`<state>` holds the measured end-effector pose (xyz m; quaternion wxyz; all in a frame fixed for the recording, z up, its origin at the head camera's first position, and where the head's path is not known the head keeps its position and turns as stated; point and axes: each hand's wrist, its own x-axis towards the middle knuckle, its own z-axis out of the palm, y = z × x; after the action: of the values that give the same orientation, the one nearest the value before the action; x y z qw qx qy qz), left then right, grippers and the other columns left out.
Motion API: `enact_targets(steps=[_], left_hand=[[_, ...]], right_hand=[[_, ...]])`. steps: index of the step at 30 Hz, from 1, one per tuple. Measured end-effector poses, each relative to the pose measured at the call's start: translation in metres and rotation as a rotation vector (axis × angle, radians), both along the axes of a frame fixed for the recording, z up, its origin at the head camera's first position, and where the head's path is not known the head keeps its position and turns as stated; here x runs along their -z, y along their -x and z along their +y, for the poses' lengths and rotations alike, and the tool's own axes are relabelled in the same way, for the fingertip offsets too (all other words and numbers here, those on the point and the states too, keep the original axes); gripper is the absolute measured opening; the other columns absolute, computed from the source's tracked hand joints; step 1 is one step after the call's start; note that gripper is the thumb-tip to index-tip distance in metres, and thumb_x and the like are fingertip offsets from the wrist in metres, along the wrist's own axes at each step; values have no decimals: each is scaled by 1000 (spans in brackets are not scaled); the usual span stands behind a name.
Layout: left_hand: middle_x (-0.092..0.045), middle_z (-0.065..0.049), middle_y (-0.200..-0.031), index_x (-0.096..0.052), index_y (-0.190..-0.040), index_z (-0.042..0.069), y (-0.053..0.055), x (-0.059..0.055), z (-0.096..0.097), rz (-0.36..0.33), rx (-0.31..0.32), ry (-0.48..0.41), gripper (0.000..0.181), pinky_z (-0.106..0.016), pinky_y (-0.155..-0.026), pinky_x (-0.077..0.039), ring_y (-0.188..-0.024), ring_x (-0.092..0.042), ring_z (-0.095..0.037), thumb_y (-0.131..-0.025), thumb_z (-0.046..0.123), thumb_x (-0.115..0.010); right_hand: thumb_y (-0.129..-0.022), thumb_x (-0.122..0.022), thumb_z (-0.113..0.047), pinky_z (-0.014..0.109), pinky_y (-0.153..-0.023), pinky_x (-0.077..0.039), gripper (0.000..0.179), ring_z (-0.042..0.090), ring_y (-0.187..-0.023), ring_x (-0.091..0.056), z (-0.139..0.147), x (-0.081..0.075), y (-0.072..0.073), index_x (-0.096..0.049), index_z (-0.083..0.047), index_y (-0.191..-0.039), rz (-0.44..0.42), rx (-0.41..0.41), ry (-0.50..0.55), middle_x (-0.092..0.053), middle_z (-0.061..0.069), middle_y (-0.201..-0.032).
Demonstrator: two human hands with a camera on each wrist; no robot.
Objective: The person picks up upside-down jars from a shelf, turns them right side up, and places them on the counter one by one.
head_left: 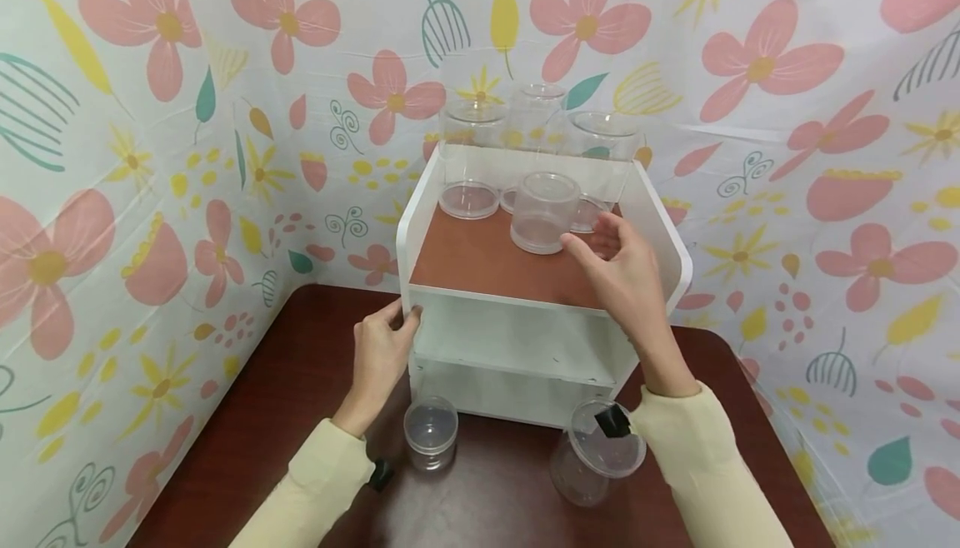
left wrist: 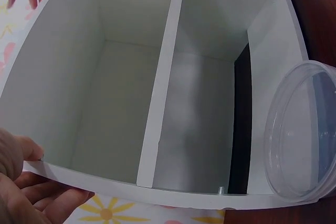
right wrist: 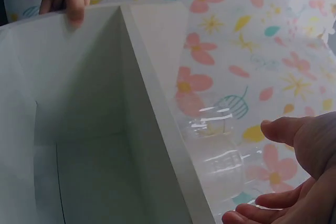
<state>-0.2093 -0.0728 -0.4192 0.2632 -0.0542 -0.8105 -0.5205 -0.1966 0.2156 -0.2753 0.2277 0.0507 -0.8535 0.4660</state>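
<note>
A white shelf unit (head_left: 517,336) with a brown top board (head_left: 480,261) stands on the table. My left hand (head_left: 382,348) grips the front edge of its left side panel; in the left wrist view the thumb is inside the panel and the fingers (left wrist: 68,203) outside. On the top board, a short clear plastic jar (head_left: 544,223) stands in front of several taller clear jars. Beside the short jar my right hand (head_left: 626,281) hovers with thumb and fingers apart, the thumb tip right at the jar's lower side. Nothing shows between those fingers in the right wrist view.
A small lidded clear jar (head_left: 431,435) stands on the dark red table (head_left: 480,498) at the shelf's front left. Another, larger lidded jar (head_left: 581,477) is at front right, below my right sleeve. Flower-patterned cloth (head_left: 285,107) hangs behind and at the sides.
</note>
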Motion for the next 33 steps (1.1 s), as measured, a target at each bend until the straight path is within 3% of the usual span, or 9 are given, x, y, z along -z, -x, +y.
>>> enact_targets(steps=[3, 10, 22, 29, 33], left_hand=[[-72, -5, -74, -79, -118, 7, 0, 0, -1, 9, -1, 2, 24, -26, -46, -36, -54, -51, -15, -98, 17, -72], [-73, -6, -76, -79, -118, 6, 0, 0, -2, -4, 1, -4, 24, -26, -46, -36, -56, -51, -15, -98, 17, -73], [-74, -8, -78, -77, -121, 5, -1, -1, -1, 2, 14, -12, 25, -25, -46, -35, -54, -49, -14, -98, 15, -72], [-76, -8, -81, -78, -120, 5, -1, -1, 0, 1, 15, -17, 25, -26, -47, -36, -55, -51, -15, -98, 15, -72], [-77, -9, -85, -78, -120, 5, -1, 0, 0, -3, 13, -16, 25, -26, -47, -38, -57, -53, -16, -98, 16, -73]], right_hand=[[-93, -77, -40, 48, -104, -48, 76, 34, -123, -61, -3, -4, 13, -48, 5, -148, -41, 4, -8, -59, 22, -141], [-91, -77, -44, 51, -112, -41, 87, 38, -134, -51, -9, -10, 37, -41, 7, -151, -110, 28, -19, -52, 26, -146], [-86, -81, -47, 52, -114, -38, 101, 39, -138, -46, -20, -19, 56, -32, 8, -155, -154, 40, -18, -46, 26, -150], [-84, -84, -47, 43, -95, -49, 73, 30, -107, -61, -25, -20, 62, -58, 4, -129, -114, 42, -11, -65, 17, -119], [-84, -84, -47, 44, -96, -50, 76, 30, -109, -61, -27, -18, 64, -56, 4, -132, -112, 68, -15, -65, 17, -122]])
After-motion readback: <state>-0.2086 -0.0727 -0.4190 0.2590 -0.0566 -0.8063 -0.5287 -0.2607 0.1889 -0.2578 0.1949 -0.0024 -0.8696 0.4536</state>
